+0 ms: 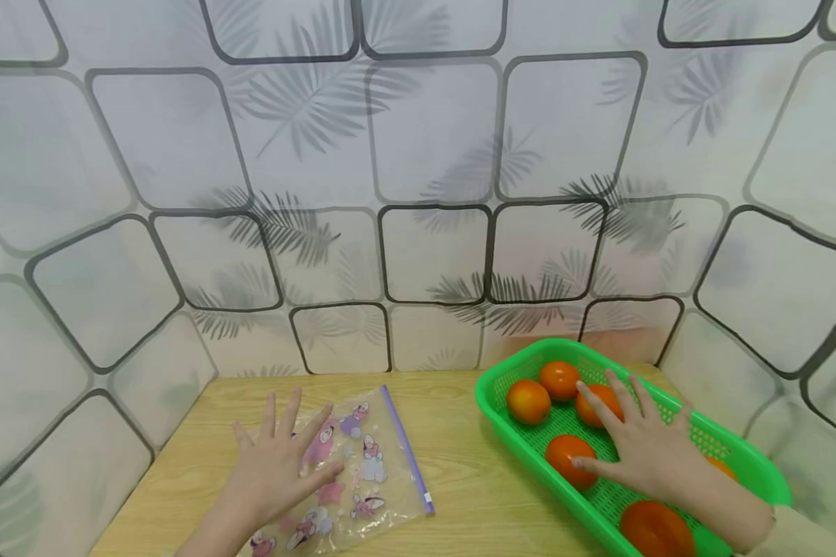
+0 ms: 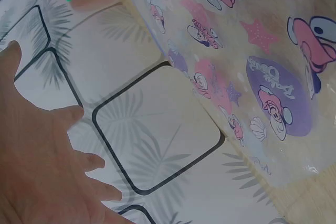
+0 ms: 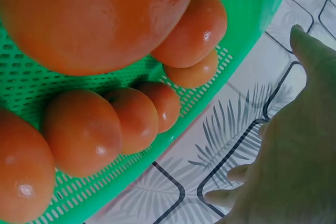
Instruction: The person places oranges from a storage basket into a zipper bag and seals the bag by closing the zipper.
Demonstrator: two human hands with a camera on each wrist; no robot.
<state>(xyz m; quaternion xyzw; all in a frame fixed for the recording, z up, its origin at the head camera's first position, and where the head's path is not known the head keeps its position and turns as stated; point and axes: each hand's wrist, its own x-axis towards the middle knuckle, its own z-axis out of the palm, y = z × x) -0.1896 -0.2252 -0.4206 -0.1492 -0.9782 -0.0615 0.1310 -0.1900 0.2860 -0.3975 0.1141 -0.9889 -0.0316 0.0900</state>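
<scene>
My left hand [image 1: 273, 468] hovers over a clear zip bag [image 1: 379, 507] printed with pink and purple cartoon figures, its fingers spread and holding nothing. The bag lies flat on the wooden table, its purple zip strip [image 1: 407, 449] facing right. To the right, my right hand [image 1: 648, 449] is stretched out above a green plastic basket [image 1: 529, 456], fingers apart and empty. Several round orange-red fruits, like tomatoes or persimmons, sit inside it; one fruit [image 1: 571, 462] shows just left of my right thumb. In the right wrist view, a large fruit [image 3: 94, 19] fills the upper left.
The light wooden table [image 1: 460, 464] runs between the bag and the basket. Behind and at both sides stand walls covered in white material [image 1: 432, 255] with dark rounded squares and grey leaf prints. The basket's far end is close to the back wall.
</scene>
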